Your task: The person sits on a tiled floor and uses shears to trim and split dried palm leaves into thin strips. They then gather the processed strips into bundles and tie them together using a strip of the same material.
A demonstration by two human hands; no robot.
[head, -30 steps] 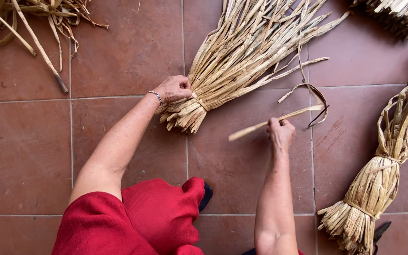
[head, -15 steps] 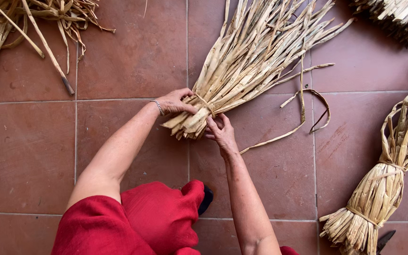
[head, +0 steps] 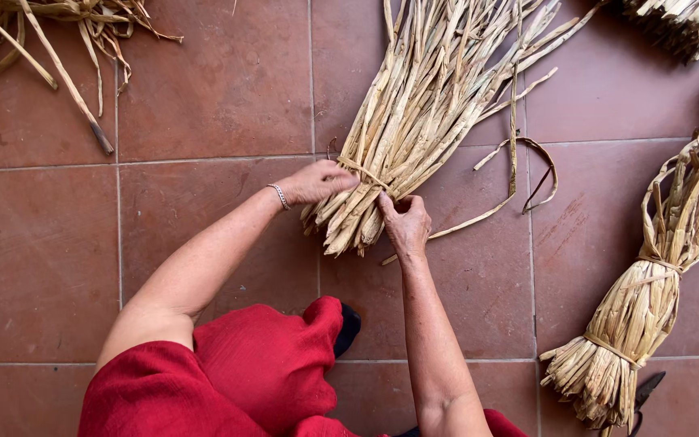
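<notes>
Pointing up-right, straw bundle point(head: 414, 137) between hands

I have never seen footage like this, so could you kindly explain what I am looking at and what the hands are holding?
One camera, worn on the person's head, looks down at their two bare hands over a floor of red-brown tiles. The left hand and right hand both grip a bundle of dry straw-coloured stalks near its cut end, where a thin strip wraps around it. A tied bundle lies to the right, and loose stalks lie at top left.
</notes>
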